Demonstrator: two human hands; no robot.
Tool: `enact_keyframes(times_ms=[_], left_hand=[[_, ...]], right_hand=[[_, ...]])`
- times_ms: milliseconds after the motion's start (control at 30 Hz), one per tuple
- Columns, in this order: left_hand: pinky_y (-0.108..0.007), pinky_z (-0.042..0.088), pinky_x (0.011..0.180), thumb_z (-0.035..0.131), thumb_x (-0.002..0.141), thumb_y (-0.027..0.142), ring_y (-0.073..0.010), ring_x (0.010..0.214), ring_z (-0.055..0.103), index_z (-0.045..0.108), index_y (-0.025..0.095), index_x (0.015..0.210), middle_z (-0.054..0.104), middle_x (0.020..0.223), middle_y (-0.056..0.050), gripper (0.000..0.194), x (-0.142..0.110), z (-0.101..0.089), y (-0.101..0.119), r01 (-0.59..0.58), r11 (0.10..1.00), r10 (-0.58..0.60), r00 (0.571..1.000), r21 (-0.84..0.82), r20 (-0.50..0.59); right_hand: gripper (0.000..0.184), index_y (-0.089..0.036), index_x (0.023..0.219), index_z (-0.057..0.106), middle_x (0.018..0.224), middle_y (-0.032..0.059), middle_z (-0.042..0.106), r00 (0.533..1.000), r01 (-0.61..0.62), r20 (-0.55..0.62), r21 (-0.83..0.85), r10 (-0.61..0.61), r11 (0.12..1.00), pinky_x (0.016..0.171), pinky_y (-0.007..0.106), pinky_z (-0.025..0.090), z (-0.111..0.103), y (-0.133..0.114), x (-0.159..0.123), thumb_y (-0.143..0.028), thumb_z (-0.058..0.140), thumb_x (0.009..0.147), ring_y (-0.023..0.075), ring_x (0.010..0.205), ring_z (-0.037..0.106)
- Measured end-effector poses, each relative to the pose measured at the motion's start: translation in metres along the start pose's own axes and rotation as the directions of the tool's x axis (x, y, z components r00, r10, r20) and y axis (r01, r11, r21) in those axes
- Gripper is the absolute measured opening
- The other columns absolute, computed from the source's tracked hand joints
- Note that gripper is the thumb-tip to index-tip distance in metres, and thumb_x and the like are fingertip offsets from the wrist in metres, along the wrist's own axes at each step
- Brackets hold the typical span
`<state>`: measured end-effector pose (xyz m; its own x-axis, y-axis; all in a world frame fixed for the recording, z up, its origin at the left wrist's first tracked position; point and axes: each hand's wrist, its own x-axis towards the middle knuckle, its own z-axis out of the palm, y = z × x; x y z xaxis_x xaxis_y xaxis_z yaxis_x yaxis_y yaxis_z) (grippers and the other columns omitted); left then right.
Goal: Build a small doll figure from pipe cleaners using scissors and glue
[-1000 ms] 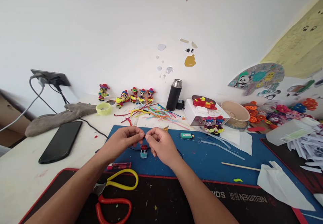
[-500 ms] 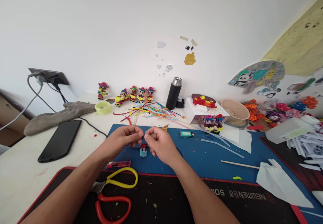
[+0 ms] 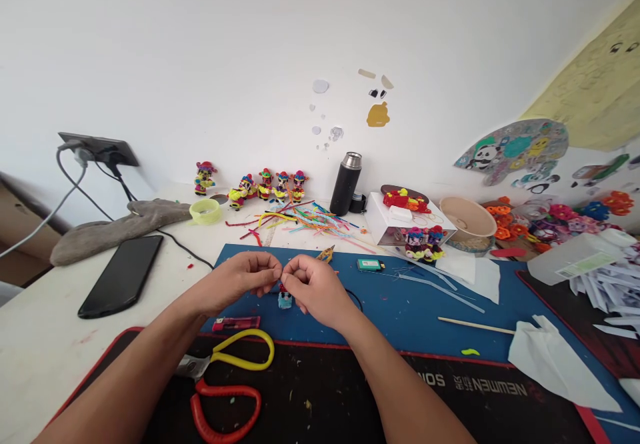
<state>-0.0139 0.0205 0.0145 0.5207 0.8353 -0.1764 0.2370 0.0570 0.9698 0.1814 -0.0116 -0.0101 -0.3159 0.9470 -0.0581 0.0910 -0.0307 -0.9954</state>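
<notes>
My left hand and my right hand meet fingertip to fingertip over the blue mat. Both are closed in a pinch; whatever sits between the fingertips is too small to make out. Just below them a small figure with a red top and a light blue lower part rests on the mat, partly covered by my right fingers. Left of it lies a pink lighter. Scissors with one yellow and one red handle lie under my left forearm, their blades partly hidden.
Pipe cleaners lie heaped behind the mat, near a black thermos. Several finished figures stand along the wall. At left are a phone and a yellow-green tape roll; at right, a white box and a wooden stick.
My fingertips have come a little closer together and shifted slightly left, with my right hand now covering more of the small figure. The whole view has tilted slightly.
</notes>
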Motion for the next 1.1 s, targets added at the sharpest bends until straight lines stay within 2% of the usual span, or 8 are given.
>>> enact_keyframes(times_ms=[233, 400, 867, 1100], left_hand=[[-0.028, 0.045, 0.062, 0.077, 0.08, 0.058, -0.0163, 0.064, 0.053, 0.072, 0.019, 0.079, 0.065, 0.071, -0.002, 0.04, 0.0013, 0.0012, -0.0022, -0.034, 0.997, 0.03, 0.997, -0.065, -0.065], [-0.028, 0.045, 0.062, 0.081, 0.077, 0.052, -0.016, 0.065, 0.053, 0.072, 0.019, 0.083, 0.067, 0.074, -0.002, 0.035, 0.0028, 0.0051, -0.0046, -0.033, 0.994, 0.026, 0.998, -0.103, -0.064], [-0.026, 0.039, 0.061, 0.079, 0.083, 0.047, -0.0136, 0.064, 0.05, 0.07, 0.019, 0.084, 0.06, 0.072, 0.002, 0.03, 0.0045, 0.0069, -0.008, -0.079, 0.989, 0.066, 0.992, -0.122, -0.109], [-0.026, 0.039, 0.06, 0.081, 0.078, 0.046, -0.0134, 0.063, 0.049, 0.068, 0.019, 0.081, 0.06, 0.069, 0.003, 0.03, 0.0053, 0.008, -0.0054, -0.06, 0.988, 0.041, 0.991, -0.143, -0.129]], right_hand=[[0.012, -0.021, 0.088, 0.059, 0.053, -0.0103, 0.05, 0.997, 0.0, -0.077, 0.054, 0.005, 0.999, 0.037, 0.02, 0.033, -0.0017, -0.0048, 0.0014, -0.031, 0.064, 0.091, 0.0081, 0.036, 0.043], [0.016, -0.021, 0.088, 0.059, 0.052, -0.0104, 0.049, 0.995, 0.032, -0.099, 0.097, -0.023, 0.995, 0.037, 0.021, 0.033, -0.0015, -0.0037, 0.0026, -0.036, 0.065, 0.09, 0.0083, 0.035, 0.043], [0.015, -0.022, 0.088, 0.059, 0.054, -0.0102, 0.05, 0.995, 0.032, -0.097, 0.091, -0.023, 0.995, 0.036, 0.02, 0.033, -0.0005, -0.0044, 0.0027, -0.035, 0.063, 0.093, 0.0081, 0.035, 0.043], [0.014, -0.021, 0.089, 0.06, 0.055, -0.0097, 0.05, 0.996, 0.027, -0.084, 0.06, -0.022, 0.998, 0.036, 0.02, 0.033, 0.0, -0.0046, 0.0016, -0.033, 0.065, 0.093, 0.0078, 0.035, 0.044]])
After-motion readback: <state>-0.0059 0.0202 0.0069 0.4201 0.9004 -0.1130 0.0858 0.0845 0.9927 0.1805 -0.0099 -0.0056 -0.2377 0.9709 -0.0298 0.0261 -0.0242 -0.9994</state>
